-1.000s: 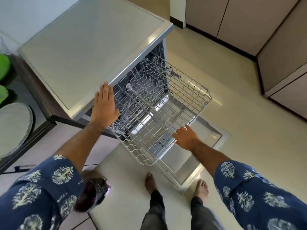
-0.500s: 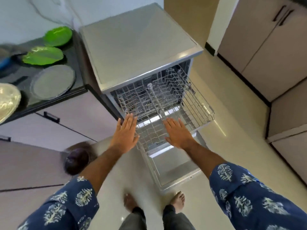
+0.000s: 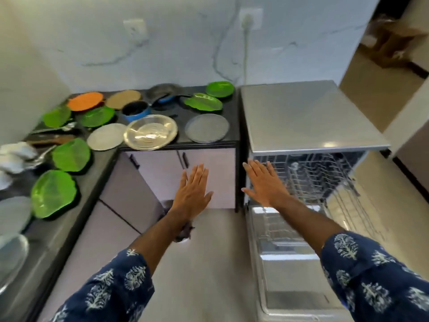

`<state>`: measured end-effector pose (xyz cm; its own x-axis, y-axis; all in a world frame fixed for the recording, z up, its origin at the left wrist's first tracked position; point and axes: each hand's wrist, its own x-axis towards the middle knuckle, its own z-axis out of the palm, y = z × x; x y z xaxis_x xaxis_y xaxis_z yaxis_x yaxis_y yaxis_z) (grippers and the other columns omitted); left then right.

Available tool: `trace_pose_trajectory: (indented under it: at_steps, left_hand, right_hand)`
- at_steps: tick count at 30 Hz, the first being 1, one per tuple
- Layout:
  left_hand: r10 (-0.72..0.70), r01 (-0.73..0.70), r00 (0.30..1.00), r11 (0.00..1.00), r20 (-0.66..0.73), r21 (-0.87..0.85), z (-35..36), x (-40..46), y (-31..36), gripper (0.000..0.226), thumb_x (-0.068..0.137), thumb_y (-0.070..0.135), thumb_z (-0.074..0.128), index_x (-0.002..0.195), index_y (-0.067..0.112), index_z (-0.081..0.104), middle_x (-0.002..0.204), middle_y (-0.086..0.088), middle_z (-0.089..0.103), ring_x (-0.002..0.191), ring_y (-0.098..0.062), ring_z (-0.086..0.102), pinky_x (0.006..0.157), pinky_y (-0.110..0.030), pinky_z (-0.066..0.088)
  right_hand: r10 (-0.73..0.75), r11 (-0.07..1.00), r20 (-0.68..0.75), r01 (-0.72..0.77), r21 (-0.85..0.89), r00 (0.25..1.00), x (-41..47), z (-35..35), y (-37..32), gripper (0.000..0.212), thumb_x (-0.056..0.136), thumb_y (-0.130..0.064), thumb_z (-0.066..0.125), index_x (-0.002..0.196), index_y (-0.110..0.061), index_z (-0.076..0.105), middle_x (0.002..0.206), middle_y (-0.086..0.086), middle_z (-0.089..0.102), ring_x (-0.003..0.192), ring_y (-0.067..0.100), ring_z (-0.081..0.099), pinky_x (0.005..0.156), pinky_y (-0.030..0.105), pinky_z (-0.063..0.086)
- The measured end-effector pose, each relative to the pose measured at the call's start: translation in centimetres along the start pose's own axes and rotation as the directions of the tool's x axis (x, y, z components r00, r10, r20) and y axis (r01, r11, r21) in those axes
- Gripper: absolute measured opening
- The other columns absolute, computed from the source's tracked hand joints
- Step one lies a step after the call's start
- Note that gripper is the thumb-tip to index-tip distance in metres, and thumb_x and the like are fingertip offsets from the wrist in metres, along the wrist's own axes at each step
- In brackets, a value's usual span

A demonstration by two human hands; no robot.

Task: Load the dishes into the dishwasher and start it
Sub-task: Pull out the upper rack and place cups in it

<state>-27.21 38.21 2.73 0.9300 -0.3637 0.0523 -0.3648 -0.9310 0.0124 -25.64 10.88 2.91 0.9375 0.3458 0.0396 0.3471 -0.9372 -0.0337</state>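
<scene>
The silver dishwasher (image 3: pixel 308 117) stands at the right with its door (image 3: pixel 285 270) folded down and a wire rack (image 3: pixel 325 180) pulled out, holding nothing. My left hand (image 3: pixel 193 190) hovers flat and empty in front of the cabinet beside it. My right hand (image 3: pixel 264 184) is also flat and empty, over the rack's left front corner. On the dark L-shaped counter (image 3: pixel 209 147) lie several green leaf-shaped plates (image 3: pixel 53 194), round steel plates (image 3: pixel 207 131), a shiny steel plate (image 3: pixel 151 132), an orange plate (image 3: pixel 85 101) and blue pots (image 3: pixel 135 110).
A power cord (image 3: pixel 246 49) runs up the marble wall to a socket above the dishwasher. Grey cabinet doors (image 3: pixel 167 168) sit under the counter. A dark object (image 3: pixel 184 231) lies on the floor by my left forearm. A doorway opens at the far right.
My view swung left, bringing the counter of dishes into sight. Both hands came off the rack and now hover flat, the left one in front of the cabinet.
</scene>
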Motion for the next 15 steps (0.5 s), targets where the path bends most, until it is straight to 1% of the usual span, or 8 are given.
trace_pose_trajectory:
  at_steps: [2,4,7,9,11,13,15]
  left_hand:
    - [-0.069,0.069,0.996,0.998,-0.05,0.002,-1.7,-1.9,-4.7,0.078,0.101,0.043,0.044,0.159,0.006,0.008,0.168,-0.013,-0.001,0.155,-0.029,-0.003,0.124,-0.052,-0.003]
    - [-0.136,0.136,0.988,0.991,-0.068,0.004,-3.3,-3.8,-9.3,0.078,0.102,0.044,0.043,0.159,0.007,0.005,0.167,-0.013,-0.005,0.155,-0.029,-0.006,0.124,-0.052,-0.005]
    - [-0.237,0.239,0.968,0.971,-0.086,0.02,-5.0,-6.2,-14.8,0.08,0.101,0.044,0.044,0.159,0.007,0.004,0.168,-0.013,-0.005,0.155,-0.028,-0.007,0.123,-0.052,-0.007]
    - [-0.315,0.318,0.944,0.948,-0.098,0.015,-5.9,-7.9,-17.9,0.081,0.1,0.044,0.046,0.16,0.008,0.005,0.168,-0.011,-0.005,0.155,-0.027,-0.008,0.124,-0.053,-0.006]
    - [-0.367,0.371,0.923,0.929,-0.112,0.013,-6.5,-9.6,-20.3,0.083,0.098,0.042,0.05,0.16,0.008,0.007,0.168,-0.011,-0.002,0.155,-0.027,-0.005,0.124,-0.053,-0.003]
    - [-0.417,0.422,0.901,0.906,-0.119,0.021,-6.8,-11.3,-22.9,0.084,0.096,0.04,0.054,0.159,0.007,0.01,0.168,-0.012,0.003,0.156,-0.027,-0.002,0.123,-0.052,-0.006]
    - [-0.479,0.484,0.871,0.875,-0.112,0.023,-7.0,-12.9,-25.3,0.084,0.094,0.038,0.055,0.159,0.007,0.012,0.168,-0.012,0.006,0.156,-0.028,0.0,0.122,-0.051,-0.005]
  right_hand:
    - [-0.068,0.998,-0.025,0.067,-0.014,0.997,3.0,-1.6,-4.3,0.083,0.096,-0.059,0.042,0.159,-0.015,0.01,0.166,0.008,0.008,0.153,0.026,0.007,0.121,0.052,0.0]
    - [-0.125,0.992,-0.066,0.124,-0.017,0.99,6.0,-3.0,-8.5,0.083,0.096,-0.058,0.044,0.158,-0.015,0.011,0.166,0.008,0.007,0.153,0.026,0.008,0.121,0.052,0.001]
    - [-0.19,0.98,-0.113,0.195,0.03,0.975,9.7,-4.6,-14.1,0.081,0.095,-0.055,0.047,0.158,-0.015,0.013,0.165,0.008,0.011,0.152,0.025,0.011,0.122,0.052,0.004]
    - [-0.248,0.966,-0.127,0.255,0.047,0.96,12.1,-5.4,-17.8,0.08,0.096,-0.052,0.048,0.158,-0.015,0.014,0.165,0.008,0.013,0.152,0.025,0.012,0.123,0.052,0.007]
    - [-0.324,0.943,-0.135,0.332,0.038,0.936,14.3,-6.0,-21.2,0.079,0.095,-0.05,0.05,0.157,-0.014,0.016,0.164,0.009,0.016,0.151,0.027,0.014,0.123,0.053,0.009]
    - [-0.407,0.91,-0.147,0.414,0.019,0.901,16.7,-6.3,-24.4,0.079,0.094,-0.049,0.053,0.156,-0.013,0.017,0.162,0.011,0.02,0.15,0.029,0.018,0.122,0.053,0.01]
    - [-0.476,0.875,-0.156,0.484,0.019,0.866,19.3,-6.5,-27.4,0.08,0.094,-0.049,0.055,0.155,-0.013,0.019,0.159,0.012,0.024,0.147,0.031,0.024,0.121,0.055,0.016]
